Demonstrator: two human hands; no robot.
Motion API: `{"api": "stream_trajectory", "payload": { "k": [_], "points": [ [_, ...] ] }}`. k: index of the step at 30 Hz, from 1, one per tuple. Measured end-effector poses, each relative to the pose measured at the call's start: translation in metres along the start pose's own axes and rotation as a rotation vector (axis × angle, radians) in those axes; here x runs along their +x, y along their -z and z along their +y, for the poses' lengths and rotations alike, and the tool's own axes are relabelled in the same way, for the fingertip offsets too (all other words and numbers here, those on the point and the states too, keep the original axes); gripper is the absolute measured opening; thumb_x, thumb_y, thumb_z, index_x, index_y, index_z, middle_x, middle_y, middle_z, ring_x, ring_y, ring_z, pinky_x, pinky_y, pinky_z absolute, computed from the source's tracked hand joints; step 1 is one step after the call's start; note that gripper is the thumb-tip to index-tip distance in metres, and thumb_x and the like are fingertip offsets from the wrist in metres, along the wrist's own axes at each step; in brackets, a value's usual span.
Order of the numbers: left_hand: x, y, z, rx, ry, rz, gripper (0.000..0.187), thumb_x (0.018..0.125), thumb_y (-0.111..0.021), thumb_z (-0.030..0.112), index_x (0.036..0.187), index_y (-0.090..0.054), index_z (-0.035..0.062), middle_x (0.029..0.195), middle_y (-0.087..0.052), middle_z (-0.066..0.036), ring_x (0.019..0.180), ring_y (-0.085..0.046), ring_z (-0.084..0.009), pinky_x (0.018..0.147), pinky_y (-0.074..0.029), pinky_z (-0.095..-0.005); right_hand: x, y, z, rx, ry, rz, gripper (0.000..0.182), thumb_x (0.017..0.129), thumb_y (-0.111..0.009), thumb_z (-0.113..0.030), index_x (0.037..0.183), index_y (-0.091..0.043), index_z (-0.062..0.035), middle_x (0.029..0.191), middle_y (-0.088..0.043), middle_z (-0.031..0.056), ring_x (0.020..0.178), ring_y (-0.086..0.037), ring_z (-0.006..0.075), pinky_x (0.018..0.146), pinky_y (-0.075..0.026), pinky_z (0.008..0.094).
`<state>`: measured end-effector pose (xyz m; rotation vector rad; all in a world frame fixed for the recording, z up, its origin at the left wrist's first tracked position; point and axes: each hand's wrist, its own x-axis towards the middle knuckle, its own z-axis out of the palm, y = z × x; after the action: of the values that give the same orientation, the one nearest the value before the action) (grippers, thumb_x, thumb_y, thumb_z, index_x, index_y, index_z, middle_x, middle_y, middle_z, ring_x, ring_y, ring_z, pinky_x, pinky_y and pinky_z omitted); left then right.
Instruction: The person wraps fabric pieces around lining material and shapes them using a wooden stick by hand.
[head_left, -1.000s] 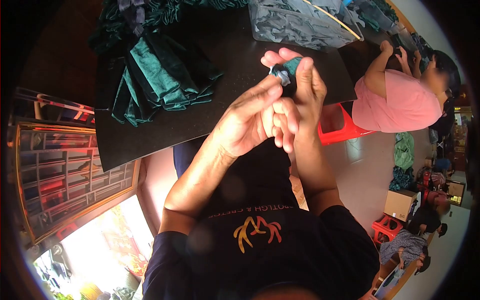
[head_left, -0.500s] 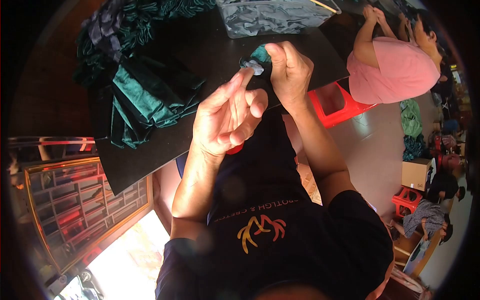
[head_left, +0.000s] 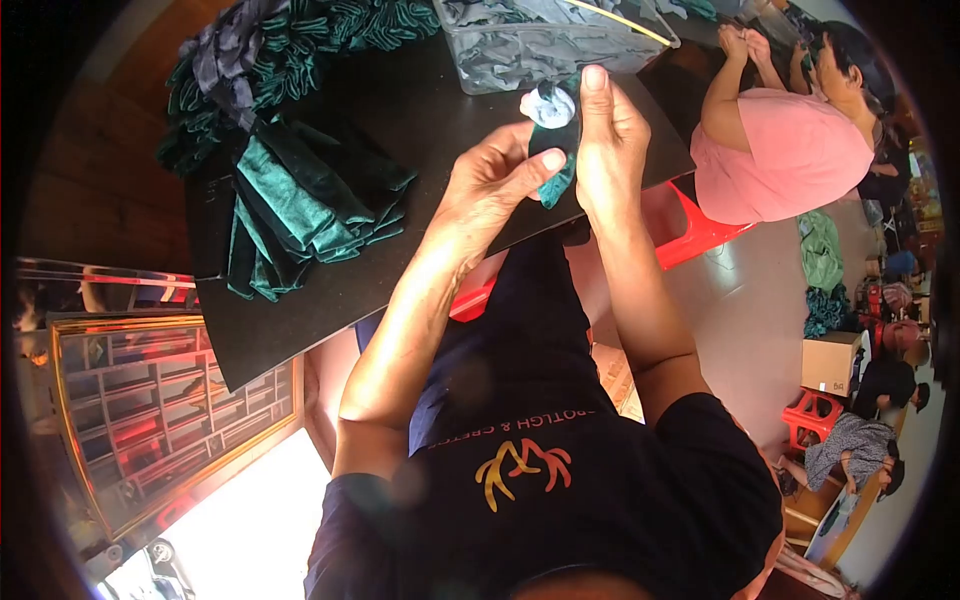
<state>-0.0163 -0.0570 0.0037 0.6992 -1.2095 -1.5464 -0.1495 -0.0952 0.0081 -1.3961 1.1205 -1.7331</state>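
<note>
Between my hands, above the table's near edge, is a small piece of dark green velvet fabric (head_left: 556, 178) with a pale grey-blue bunched piece (head_left: 550, 106) at its upper end. My left hand (head_left: 498, 175) grips the velvet from the left, thumb across its front. My right hand (head_left: 612, 145) closes on its right side with the thumb pointing up; some of its fingers are hidden. To the left, flat dark green velvet strips (head_left: 305, 195) lie stacked on the black table (head_left: 275, 325). Beyond them is a heap of gathered dark green velvet (head_left: 340, 35) with dark grey pieces (head_left: 222, 60).
A clear plastic bin (head_left: 540, 50) full of grey fabric pieces stands at the table's far side. A person in a pink top (head_left: 785, 150) sits to the right, beside a red stool (head_left: 690, 225). A cardboard box (head_left: 830, 362) and a glass-fronted cabinet (head_left: 180, 400) stand farther off.
My left hand has gone from loosely spread fingers to gripping the velvet. Both hands have shifted right, and more of the green fabric and its pale piece now shows.
</note>
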Motion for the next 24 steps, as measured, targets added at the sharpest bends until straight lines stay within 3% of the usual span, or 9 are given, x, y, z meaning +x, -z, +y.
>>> {"api": "stream_trajectory", "payload": {
  "k": [1,5,10,14,16,18,19,22,24],
  "points": [
    [0.000,0.001,-0.003,0.049,0.018,-0.005,0.022,0.092,-0.064,0.024,0.099,-0.067,0.0033,0.078,-0.063,0.002,0.073,-0.052,-0.0059,0.068,-0.041,-0.0236,0.000,0.000,0.001,-0.030,-0.002,-0.017,0.041,0.100,-0.047,-0.035,0.090,-0.063,0.0005,0.076,-0.068,0.0083,0.068,-0.063,0.0126,0.064,-0.051,0.0255],
    [-0.010,0.013,0.005,0.055,0.148,-0.036,0.030,0.089,-0.066,0.027,0.097,-0.068,-0.0013,0.076,-0.064,-0.004,0.067,-0.057,-0.0090,0.064,-0.042,-0.0237,0.015,0.017,-0.001,-0.261,0.108,-0.037,0.041,0.100,-0.047,-0.034,0.085,-0.064,0.0002,0.075,-0.068,0.0075,0.069,-0.062,0.0114,0.067,-0.049,0.0260],
    [-0.034,0.023,0.011,0.052,0.178,-0.084,0.023,0.089,-0.067,0.025,0.092,-0.070,0.0026,0.076,-0.064,-0.001,0.067,-0.056,-0.0088,0.065,-0.043,-0.0240,0.046,0.053,0.003,-0.533,0.266,-0.089,0.043,0.101,-0.047,-0.032,0.082,-0.064,0.0021,0.074,-0.067,0.0052,0.071,-0.060,0.0106,0.068,-0.048,0.0264],
    [-0.037,0.029,0.014,0.139,0.171,-0.146,0.021,0.087,-0.069,0.024,0.090,-0.069,0.0032,0.077,-0.064,0.000,0.068,-0.055,-0.0081,0.066,-0.044,-0.0242,0.046,0.056,-0.010,-0.338,0.218,-0.292,0.038,0.101,-0.046,-0.032,0.089,-0.062,0.0007,0.080,-0.065,0.0058,0.075,-0.060,0.0117,0.069,-0.047,0.0251],
    [-0.037,0.029,0.013,0.048,0.143,-0.226,0.031,0.092,-0.063,0.027,0.108,-0.062,0.0002,0.088,-0.064,-0.003,0.083,-0.059,-0.0102,0.077,-0.046,-0.0260,0.038,0.046,-0.020,-0.214,0.109,-0.316,0.036,0.101,-0.046,-0.031,0.093,-0.061,-0.0004,0.083,-0.064,0.0062,0.076,-0.060,0.0125,0.070,-0.048,0.0253],
    [-0.034,0.022,0.008,-0.127,0.129,-0.212,0.045,0.093,-0.060,0.035,0.120,-0.056,-0.0009,0.098,-0.067,-0.010,0.092,-0.063,-0.0167,0.085,-0.048,-0.0311,0.034,0.036,-0.029,-0.149,0.152,-0.333,0.035,0.100,-0.048,-0.034,0.091,-0.063,-0.0029,0.078,-0.059,-0.0001,0.074,-0.052,0.0074,0.068,-0.043,0.0232],
    [-0.028,0.029,0.002,-0.009,0.108,-0.243,0.058,0.096,-0.048,0.045,0.128,-0.047,-0.0033,0.107,-0.065,-0.014,0.103,-0.062,-0.0217,0.092,-0.047,-0.0354,0.032,0.031,-0.032,-0.116,0.176,-0.340,0.036,0.100,-0.049,-0.035,0.090,-0.064,-0.0042,0.076,-0.056,-0.0033,0.072,-0.048,0.0048,0.066,-0.040,0.0222],
    [-0.015,0.029,0.001,-0.259,0.173,-0.242,0.064,0.098,-0.039,0.051,0.127,-0.048,-0.0050,0.106,-0.065,-0.015,0.101,-0.063,-0.0226,0.092,-0.047,-0.0374,0.030,0.021,-0.032,0.077,0.100,-0.422,0.034,0.100,-0.048,-0.033,0.090,-0.064,-0.0042,0.081,-0.058,-0.0016,0.082,-0.050,0.0058,0.074,-0.041,0.0224],
    [-0.011,0.027,0.000,-0.203,0.150,-0.211,0.063,0.099,-0.035,0.050,0.124,-0.052,-0.0046,0.103,-0.067,-0.016,0.096,-0.064,-0.0211,0.086,-0.050,-0.0347,0.032,0.019,-0.026,0.233,0.091,-0.573,0.034,0.101,-0.044,-0.031,0.095,-0.061,-0.0021,0.090,-0.061,0.0037,0.089,-0.055,0.0110,0.080,-0.045,0.0275]
  ]
}}
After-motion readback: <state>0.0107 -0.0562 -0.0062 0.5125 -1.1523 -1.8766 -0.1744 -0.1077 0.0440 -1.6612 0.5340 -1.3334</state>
